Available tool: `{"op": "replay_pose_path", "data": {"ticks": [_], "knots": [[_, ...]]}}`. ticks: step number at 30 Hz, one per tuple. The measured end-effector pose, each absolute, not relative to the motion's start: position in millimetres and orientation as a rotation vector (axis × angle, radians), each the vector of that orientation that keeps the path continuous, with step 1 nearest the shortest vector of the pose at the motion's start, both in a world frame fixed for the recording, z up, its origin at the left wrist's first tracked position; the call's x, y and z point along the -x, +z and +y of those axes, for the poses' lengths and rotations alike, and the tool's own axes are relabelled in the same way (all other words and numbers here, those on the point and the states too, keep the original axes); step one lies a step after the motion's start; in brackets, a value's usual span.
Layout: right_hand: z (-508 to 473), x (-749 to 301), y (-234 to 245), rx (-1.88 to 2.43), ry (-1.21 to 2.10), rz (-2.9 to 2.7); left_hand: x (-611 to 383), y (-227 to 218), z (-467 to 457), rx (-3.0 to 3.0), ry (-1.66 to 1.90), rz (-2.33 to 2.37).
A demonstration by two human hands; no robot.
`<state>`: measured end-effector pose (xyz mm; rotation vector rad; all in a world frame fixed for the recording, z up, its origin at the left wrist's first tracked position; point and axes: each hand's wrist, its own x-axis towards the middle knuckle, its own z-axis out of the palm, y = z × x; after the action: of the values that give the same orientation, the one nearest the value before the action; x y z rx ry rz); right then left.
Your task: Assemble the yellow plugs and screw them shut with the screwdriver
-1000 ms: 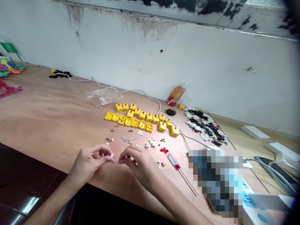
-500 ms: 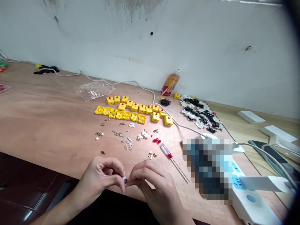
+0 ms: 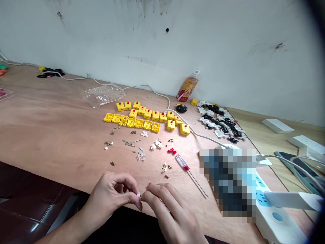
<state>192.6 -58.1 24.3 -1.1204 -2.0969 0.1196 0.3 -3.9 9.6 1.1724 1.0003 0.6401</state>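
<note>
Near the table's front edge, my left hand [image 3: 115, 189] pinches a small white plastic part [image 3: 138, 195] between thumb and forefinger. My right hand [image 3: 172, 206] meets it from the right, its bent fingertips drawn together against the part; anything they hold is hidden. A tiny brass piece [image 3: 149, 185] shows just beyond the right fingers. Small brass contacts [image 3: 165, 166] lie on the wood past that hand. Farther away are red button caps [image 3: 172, 151], white plastic parts [image 3: 158, 144], flat metal strips [image 3: 128, 143] and clear plastic pieces [image 3: 141, 157].
A screwdriver [image 3: 183, 162] lies right of the parts. Behind stand rows of yellow housings [image 3: 148, 114] with red buttons and open yellow half-shells [image 3: 138, 123]. A drink bottle [image 3: 188, 87], a plastic bag [image 3: 104, 95], black-and-white parts [image 3: 218, 118] and a power strip [image 3: 275, 217] surround them.
My right hand has turned more palm-down, its fingers lower over the table. A brass piece now shows by its fingers and another lies near the contacts. My left hand keeps its pinch.
</note>
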Motion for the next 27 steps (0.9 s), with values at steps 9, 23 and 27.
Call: {"op": "replay_pose_path", "data": {"ticks": [9, 23, 27], "knots": [[-55, -197, 18, 0.973, 0.582, -1.88, -6, 9, -2, -0.985, 0.624, 0.846], [-43, -203, 7, 1.12, 0.752, -1.825, 5, 9, 10, -1.254, 0.497, 0.864], [-43, -206, 1, 1.109, 0.744, -1.834, 5, 12, 9, -1.252, 0.42, 0.841]]}}
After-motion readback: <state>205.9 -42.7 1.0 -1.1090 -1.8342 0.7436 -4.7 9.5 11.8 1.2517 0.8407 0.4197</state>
